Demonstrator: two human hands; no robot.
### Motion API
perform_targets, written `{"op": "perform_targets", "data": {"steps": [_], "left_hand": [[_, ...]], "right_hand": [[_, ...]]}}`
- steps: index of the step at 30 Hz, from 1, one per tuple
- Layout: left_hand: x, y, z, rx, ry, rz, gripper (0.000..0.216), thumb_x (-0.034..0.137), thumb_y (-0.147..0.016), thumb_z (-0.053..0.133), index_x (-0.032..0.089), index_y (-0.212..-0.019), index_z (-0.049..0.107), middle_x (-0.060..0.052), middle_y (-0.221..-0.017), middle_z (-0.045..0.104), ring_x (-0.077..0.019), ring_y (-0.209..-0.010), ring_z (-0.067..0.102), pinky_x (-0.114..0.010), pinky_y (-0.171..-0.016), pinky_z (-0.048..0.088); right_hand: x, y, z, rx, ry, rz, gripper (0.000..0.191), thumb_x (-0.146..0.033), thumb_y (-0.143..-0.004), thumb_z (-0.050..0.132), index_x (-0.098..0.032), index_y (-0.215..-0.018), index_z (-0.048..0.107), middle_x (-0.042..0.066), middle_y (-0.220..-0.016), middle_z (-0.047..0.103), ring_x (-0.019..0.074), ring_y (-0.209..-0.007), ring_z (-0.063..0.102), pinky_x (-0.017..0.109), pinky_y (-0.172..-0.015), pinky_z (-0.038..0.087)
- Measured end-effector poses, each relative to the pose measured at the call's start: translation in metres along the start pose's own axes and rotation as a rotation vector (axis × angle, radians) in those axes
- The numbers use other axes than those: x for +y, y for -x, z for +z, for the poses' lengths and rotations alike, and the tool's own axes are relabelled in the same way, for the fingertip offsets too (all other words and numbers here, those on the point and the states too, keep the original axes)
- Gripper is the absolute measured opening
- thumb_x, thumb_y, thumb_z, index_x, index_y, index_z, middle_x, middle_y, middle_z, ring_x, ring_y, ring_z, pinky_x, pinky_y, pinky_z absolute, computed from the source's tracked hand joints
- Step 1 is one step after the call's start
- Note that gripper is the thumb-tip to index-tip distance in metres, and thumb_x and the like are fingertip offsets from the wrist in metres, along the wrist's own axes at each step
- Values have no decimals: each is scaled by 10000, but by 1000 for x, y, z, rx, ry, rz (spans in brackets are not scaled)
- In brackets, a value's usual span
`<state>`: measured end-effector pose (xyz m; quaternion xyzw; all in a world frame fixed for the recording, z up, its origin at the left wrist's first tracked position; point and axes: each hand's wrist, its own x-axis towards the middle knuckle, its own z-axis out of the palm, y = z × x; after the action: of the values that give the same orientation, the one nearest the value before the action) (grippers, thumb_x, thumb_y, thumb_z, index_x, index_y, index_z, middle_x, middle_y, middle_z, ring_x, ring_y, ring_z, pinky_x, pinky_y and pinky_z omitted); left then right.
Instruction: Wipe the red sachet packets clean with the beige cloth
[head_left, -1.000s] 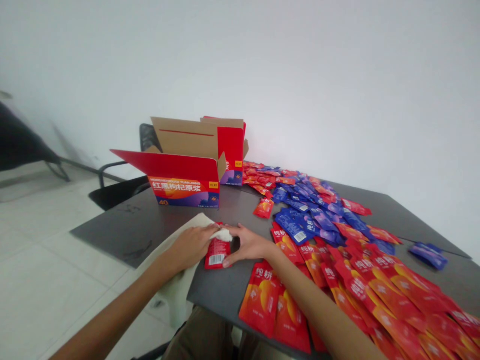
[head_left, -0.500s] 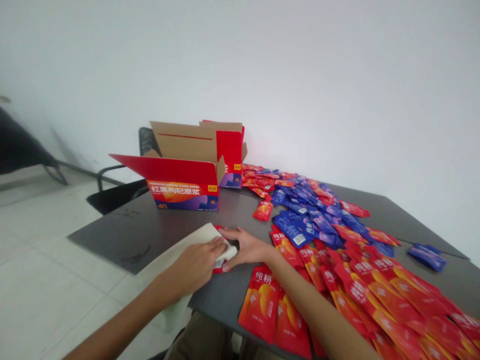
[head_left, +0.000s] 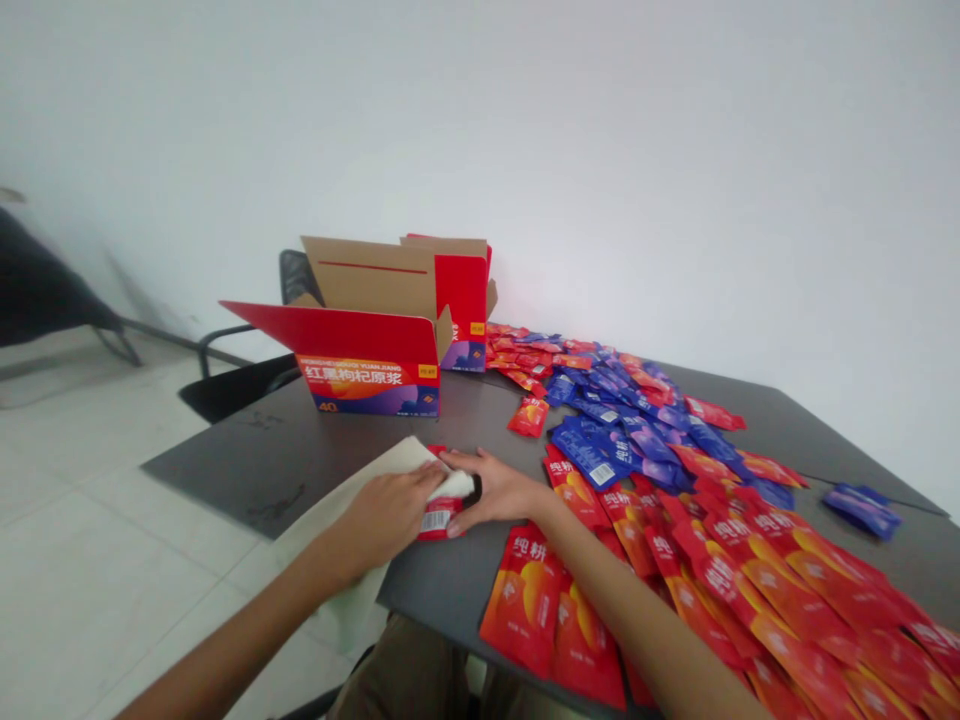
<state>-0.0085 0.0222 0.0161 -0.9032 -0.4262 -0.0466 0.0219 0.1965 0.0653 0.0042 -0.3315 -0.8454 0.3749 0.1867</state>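
Observation:
A pale cloth [head_left: 375,472] is bunched beneath the fingers of my left hand [head_left: 386,515], which presses it onto a red pouch [head_left: 439,520]. The pouch lies flat on the table with a barcode label showing; the cloth covers its middle. My right hand [head_left: 499,488] grips the pouch at its right side, thumb on the near part and fingers at the far part. Under and beside my right forearm lie rows of red pouches [head_left: 525,600], face up and overlapping.
A heap of blue pouches [head_left: 592,450] mixed with red ones spreads over the grey table [head_left: 337,450]. Behind my hands stands an open red carton [head_left: 367,385], with a second carton [head_left: 465,300] behind it. A black chair [head_left: 232,385] is beyond the table's left edge.
My left hand has slid slightly left and toward me with the cloth, baring more of the pouch's barcode label. My right hand keeps its hold on the pouch.

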Motion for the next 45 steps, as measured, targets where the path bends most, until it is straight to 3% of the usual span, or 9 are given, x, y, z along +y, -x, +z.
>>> {"op": "perform_targets", "data": {"steps": [3,8,13,19,24,30,35,41,45], "left_hand": [[-3,-4,-1,0,-25,-83,473,57,-863,341,83,-1310,494,-175,-1325,559,-262,-1119,610,-396,-947,480],[3,4,-1,5,51,118,530,32,-824,390,109,-1343,464,-128,-1390,511,-213,-1282,478,-333,-1060,389],[-6,-4,-6,0,4,-50,470,56,-860,352,104,-1305,497,-152,-1299,585,-247,-1082,628,-383,-947,479],[3,4,0,2,36,138,542,25,-813,383,100,-1346,452,-133,-1396,503,-212,-1300,456,-342,-1075,374],[-5,-3,-1,10,-8,-63,477,65,-866,332,88,-1319,480,-168,-1318,567,-258,-1086,626,-398,-929,492],[3,5,0,12,31,124,531,33,-825,376,112,-1343,459,-122,-1391,511,-212,-1283,477,-340,-1064,384],[-7,-4,-4,6,-8,-78,474,53,-857,344,93,-1303,497,-169,-1291,586,-261,-1062,639,-401,-911,500],[3,3,-2,-4,40,107,539,29,-813,394,103,-1342,463,-140,-1382,515,-226,-1275,486,-353,-1052,400],[-5,-3,-7,-7,25,-48,481,52,-858,360,122,-1316,490,-146,-1292,591,-241,-1070,636,-380,-941,486]], "right_hand": [[-2,0,-1,-12,-21,-17,966,-482,-579,805,-340,-1421,352,36,-1470,427,296,-1389,339,569,-1154,-50],[0,0,0,-7,15,35,1052,-481,-557,814,-251,-1451,310,110,-1510,338,305,-1413,285,544,-1163,-18],[-2,0,0,-9,-13,-7,962,-460,-587,806,-339,-1423,347,42,-1482,407,278,-1389,342,557,-1157,-45],[-2,0,0,-8,15,26,1039,-475,-558,815,-285,-1447,313,96,-1509,344,303,-1406,303,557,-1156,-32],[-4,0,-1,-10,-9,3,956,-481,-593,796,-355,-1424,339,41,-1480,411,276,-1385,350,559,-1156,-36],[-1,0,0,-8,30,37,1039,-490,-565,805,-270,-1450,308,98,-1520,320,304,-1413,286,545,-1163,-17],[-3,0,0,1,0,-9,955,-470,-596,797,-336,-1426,344,39,-1471,424,287,-1398,324,556,-1161,-27],[-1,0,0,-24,14,42,1032,-471,-565,812,-285,-1448,312,86,-1517,335,296,-1415,284,538,-1164,-35],[-2,0,-1,-18,6,12,945,-462,-608,793,-324,-1427,343,54,-1490,393,270,-1409,303,546,-1161,-31]]}}
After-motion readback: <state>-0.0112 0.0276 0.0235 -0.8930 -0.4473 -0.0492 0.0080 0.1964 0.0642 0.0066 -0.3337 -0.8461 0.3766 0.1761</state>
